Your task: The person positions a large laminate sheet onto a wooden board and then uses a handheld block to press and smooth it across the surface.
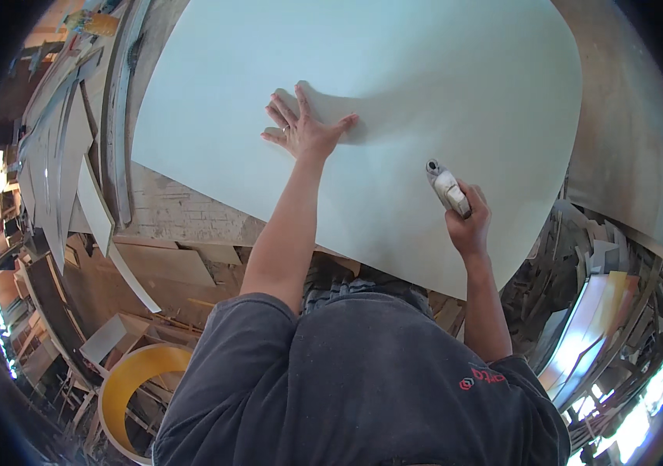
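One splayed left hand (308, 136) is resting on a seemingly stiff, edge-liftable sheet (463, 85); the right hand (470, 227) is clasping a tool (447, 189) above it.

Left hand (312, 138) spread, right hand (469, 217) curled

Ahead of the torso (393, 373), left of its middle, the left arm (281, 248) reaches far out, palm down, fingers (301, 99) fanned. Ahead of the torso's right side, the right forearm (488, 303) leans inward, its hand nearer the torso, gripping.
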### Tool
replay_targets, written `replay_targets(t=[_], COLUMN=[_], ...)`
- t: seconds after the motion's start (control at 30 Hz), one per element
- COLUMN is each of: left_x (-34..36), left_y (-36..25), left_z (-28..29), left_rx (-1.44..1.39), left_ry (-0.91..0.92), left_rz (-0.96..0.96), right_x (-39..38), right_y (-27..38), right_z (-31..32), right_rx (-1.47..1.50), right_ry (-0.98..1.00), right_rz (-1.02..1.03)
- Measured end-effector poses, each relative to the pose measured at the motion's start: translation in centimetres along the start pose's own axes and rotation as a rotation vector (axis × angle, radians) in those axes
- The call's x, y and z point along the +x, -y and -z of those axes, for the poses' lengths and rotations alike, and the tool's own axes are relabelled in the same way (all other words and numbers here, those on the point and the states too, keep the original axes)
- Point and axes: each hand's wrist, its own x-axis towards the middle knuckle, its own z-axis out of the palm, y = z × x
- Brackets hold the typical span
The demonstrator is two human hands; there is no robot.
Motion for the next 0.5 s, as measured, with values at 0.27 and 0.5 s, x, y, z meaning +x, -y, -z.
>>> replay_targets(t=[0.27,0.5], left_x=[1.5,0.1], left_y=[2.7,-0.4], left_z=[-1.9,-0.2], left_rx=[0.038,-0.074], left_ry=[0.007,-0.018], left_rz=[-0.072,0.012], right_x=[1.0,3.1], right_y=[0.1,0.5], right_z=[-0.6,-1.9], right_rx=[-0.034,-0.148], right_ry=[0.066,0.155], right_rz=[-0.020,-0.039])
